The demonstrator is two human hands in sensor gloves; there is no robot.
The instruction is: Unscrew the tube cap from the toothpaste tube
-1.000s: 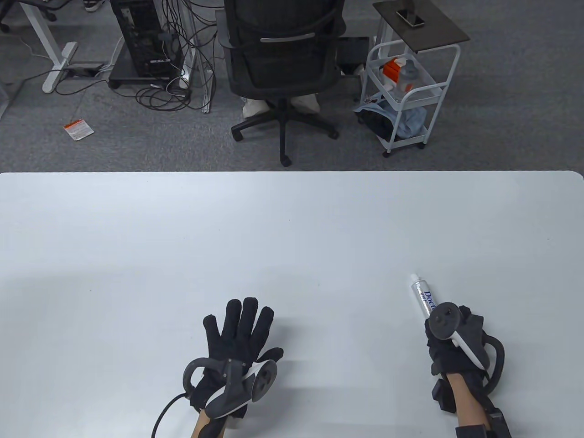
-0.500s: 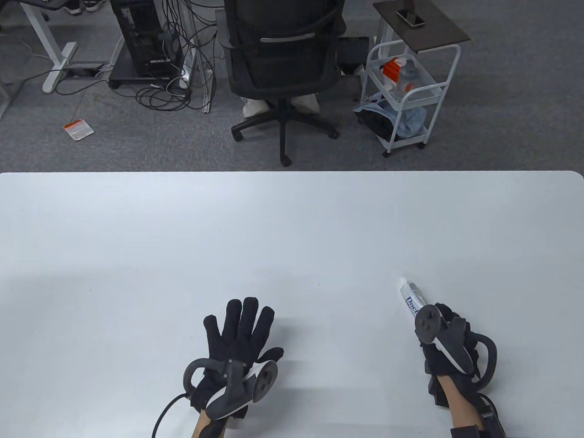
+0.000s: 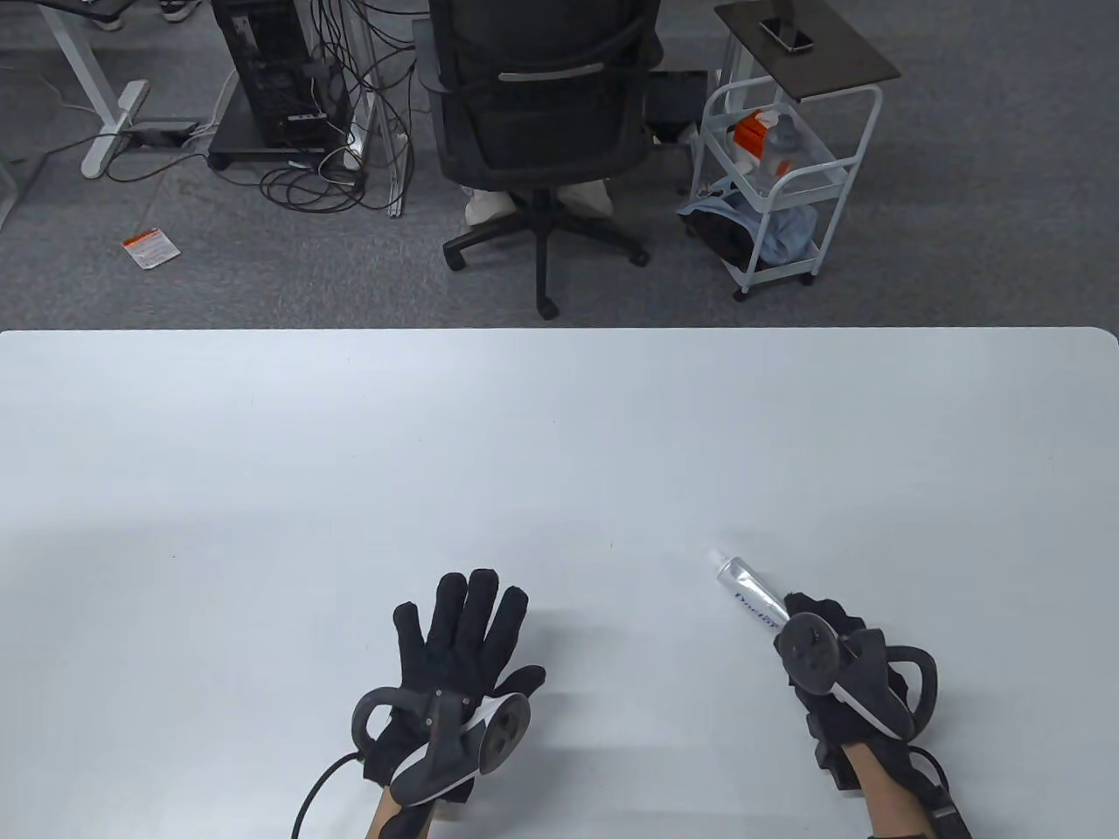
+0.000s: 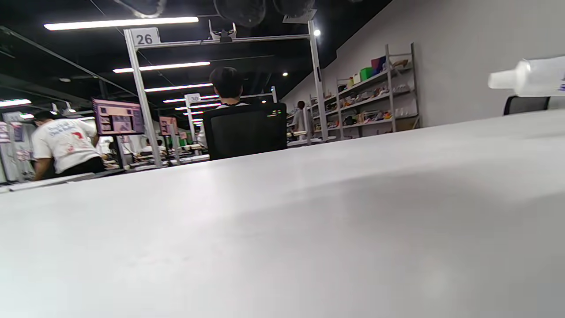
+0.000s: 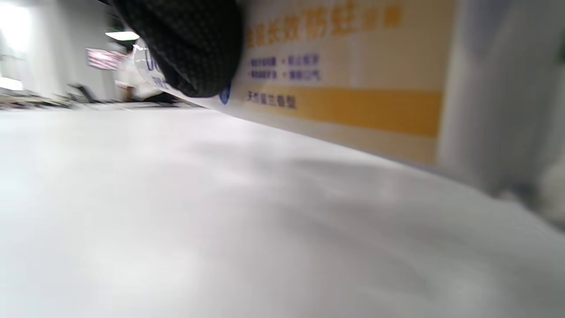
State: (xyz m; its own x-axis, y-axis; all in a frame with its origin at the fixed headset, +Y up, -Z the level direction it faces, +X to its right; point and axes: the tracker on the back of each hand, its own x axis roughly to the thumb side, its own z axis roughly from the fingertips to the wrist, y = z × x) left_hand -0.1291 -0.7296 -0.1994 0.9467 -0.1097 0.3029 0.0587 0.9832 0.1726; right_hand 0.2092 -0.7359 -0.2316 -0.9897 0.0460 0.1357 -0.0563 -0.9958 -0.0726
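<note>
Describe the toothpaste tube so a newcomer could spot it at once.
On the white table, look near the front right, at the right hand. The tube sticks out of its grip, pointing up-left: silvery-white with blue lettering, ending in a small white cap.

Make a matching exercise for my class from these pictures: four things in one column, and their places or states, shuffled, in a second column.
Things:
1. left hand
2. right hand
3. tube
4. cap

States:
A. still on, at the end that points away from the person
B. flat on the table, fingers spread
C. raised off the table, held by its rear end
D. grips the tube

Pairs: 1-B, 2-D, 3-C, 4-A
</note>
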